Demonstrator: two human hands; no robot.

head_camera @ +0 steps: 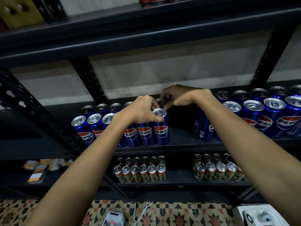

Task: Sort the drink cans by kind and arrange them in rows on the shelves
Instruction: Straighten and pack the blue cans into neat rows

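Here our left hand (143, 110) curls over the rim of the front can (161, 126), thumb on its near side and fingers across the top, so the can stands upright under the grip at the right end of the left group's front row. Our right hand (177, 97) reaches in just behind it and pinches the top of the back can (160, 101), which ends the rear row; most of that can is hidden by the fingers.

Both cans stand on the middle shelf (179, 146), near its front edge. The left group (91, 126) of blue cans runs in two rows from there toward the shelf's left post. A bare gap of shelf lies to the right, then the right group (254, 115) of blue cans fills the shelf toward its right end, also in rows.

On the lower shelf (179, 183) two blocks of small cans (141, 170) with red and green labels stand in two rows each, with flat packets (37, 170) at its left end. Red cans (153, 0) show on the top shelf's rear.
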